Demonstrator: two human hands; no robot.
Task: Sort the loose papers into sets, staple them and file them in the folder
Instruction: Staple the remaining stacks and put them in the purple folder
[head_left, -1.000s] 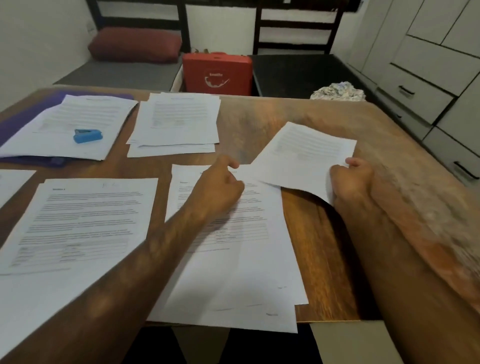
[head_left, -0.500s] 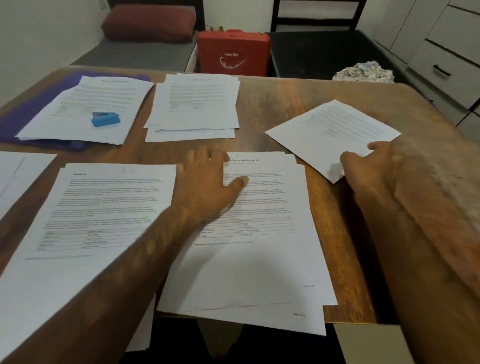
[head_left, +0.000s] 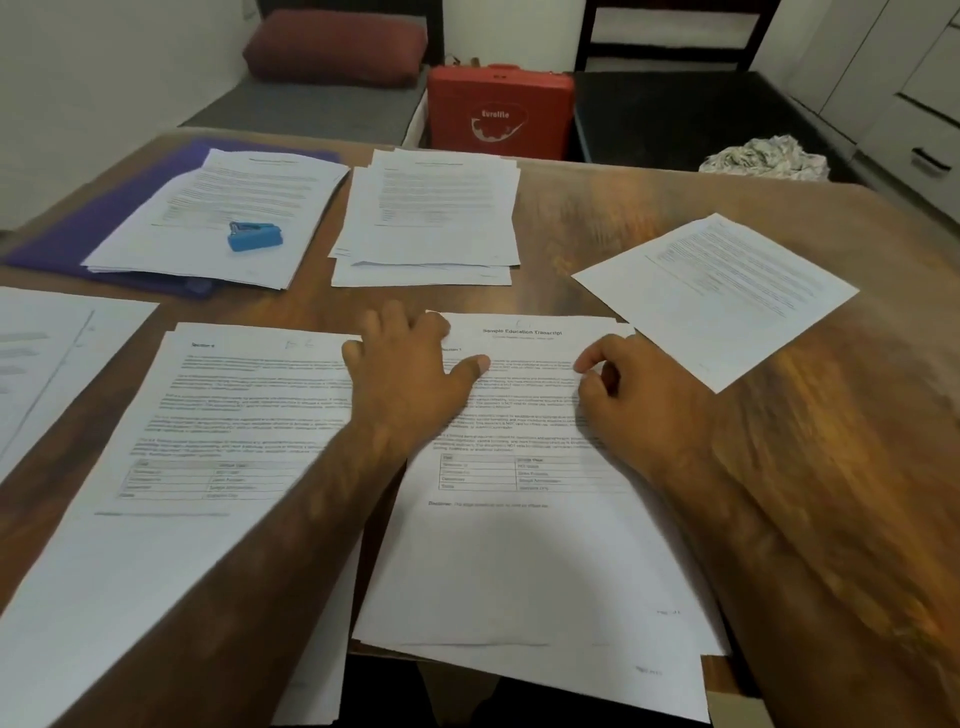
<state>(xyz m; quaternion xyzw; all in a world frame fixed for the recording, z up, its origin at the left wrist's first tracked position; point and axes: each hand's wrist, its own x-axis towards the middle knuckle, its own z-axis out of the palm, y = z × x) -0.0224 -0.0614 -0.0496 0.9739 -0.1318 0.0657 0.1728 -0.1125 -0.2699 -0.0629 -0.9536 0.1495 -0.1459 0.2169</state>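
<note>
**Sorting step.** Left hand (head_left: 410, 379) lies flat with fingers spread, pinning the near-centre pile (head_left: 519, 561). Right hand (head_left: 639, 400) rests on the pile with fingers curled — whether they pinch the top sheet cannot be told. Advised: keep the pile pinned and peel off one sheet only. The stapler (head_left: 254, 236) sits on a far-left stack over the folder (head_left: 104, 228) — mostly covered. The print is too blurred to read.

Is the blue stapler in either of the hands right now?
No, the blue stapler lies on the papers atop the purple folder, apart from the left hand and right hand.
</note>
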